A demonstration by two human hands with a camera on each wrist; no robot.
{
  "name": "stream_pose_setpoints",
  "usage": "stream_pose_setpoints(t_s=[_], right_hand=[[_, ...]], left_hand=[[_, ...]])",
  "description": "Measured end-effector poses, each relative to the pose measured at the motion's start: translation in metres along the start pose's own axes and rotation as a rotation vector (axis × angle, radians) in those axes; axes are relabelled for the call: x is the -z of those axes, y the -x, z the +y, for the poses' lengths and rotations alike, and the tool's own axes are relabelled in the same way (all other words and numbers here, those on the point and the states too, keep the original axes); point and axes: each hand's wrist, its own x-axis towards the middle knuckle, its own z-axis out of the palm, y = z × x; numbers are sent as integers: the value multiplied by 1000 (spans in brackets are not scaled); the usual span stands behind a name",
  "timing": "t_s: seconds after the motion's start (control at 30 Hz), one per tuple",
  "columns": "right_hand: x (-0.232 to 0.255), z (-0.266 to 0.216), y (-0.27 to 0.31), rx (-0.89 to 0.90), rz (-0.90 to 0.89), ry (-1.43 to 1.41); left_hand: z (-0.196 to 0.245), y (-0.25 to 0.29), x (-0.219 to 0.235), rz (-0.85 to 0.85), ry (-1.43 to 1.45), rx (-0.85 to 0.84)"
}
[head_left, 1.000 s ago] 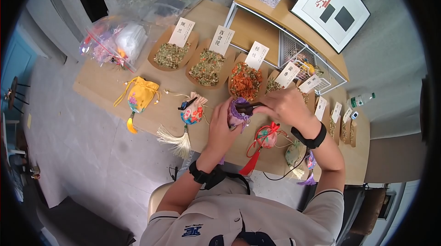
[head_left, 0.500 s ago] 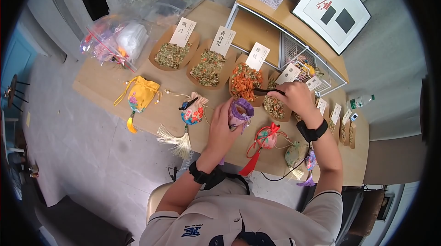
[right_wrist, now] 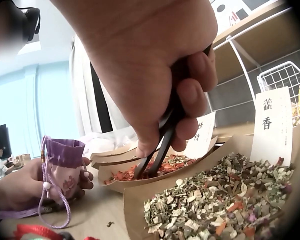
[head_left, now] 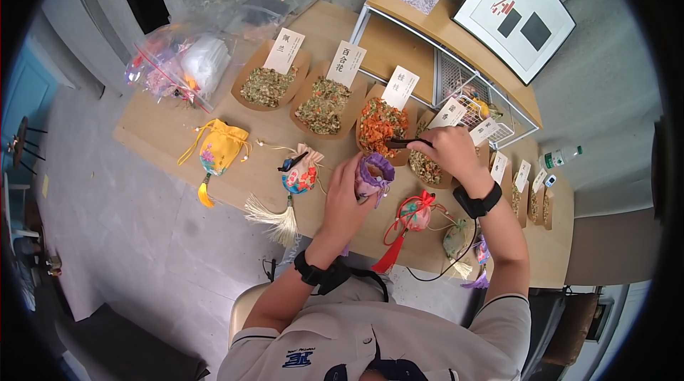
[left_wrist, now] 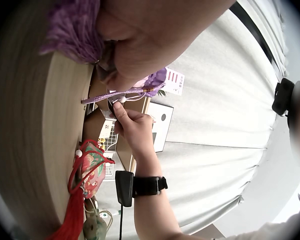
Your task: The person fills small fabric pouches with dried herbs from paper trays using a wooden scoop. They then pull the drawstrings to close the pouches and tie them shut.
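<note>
Scoop tip in the orange herb tray, pouch held upright near the table's front edge.

I see my right hand (head_left: 447,153) pinching the slim dark scoop (right_wrist: 160,145), its long axis slanting down-left into the brown paper tray of orange dried petals (head_left: 381,127). My left hand (head_left: 344,196) wraps the purple drawstring cloth pouch (head_left: 373,171), mouth pointing up, just beside that tray. Trays crowd the far side; bare wooden table (head_left: 164,132) lies left. The scoop's bowl is buried, so I cannot tell its load.

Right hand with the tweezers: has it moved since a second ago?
Yes. The right hand has left the purple sachet and carried the black tweezers up to the orange herb tray.
</note>
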Motion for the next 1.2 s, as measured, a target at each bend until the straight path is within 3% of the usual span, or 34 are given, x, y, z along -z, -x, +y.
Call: stream_pose_setpoints(t_s=[0.27,0.77,0.87,0.97,1.2], right_hand=[[-5,0,1,-34,-28,29],[17,-2,9,-79,204,-64],[39,-17,12,-43,244,-159],[47,-31,16,126,294,-190],[38,-43,21,238,187,-21]], left_hand=[[1,0,0,-8,11,16],[-2,0,0,4,2,-8],[-1,1,-1,7,11,-6],[1,1,-1,4,26,12],[0,0,0,4,12,18]])
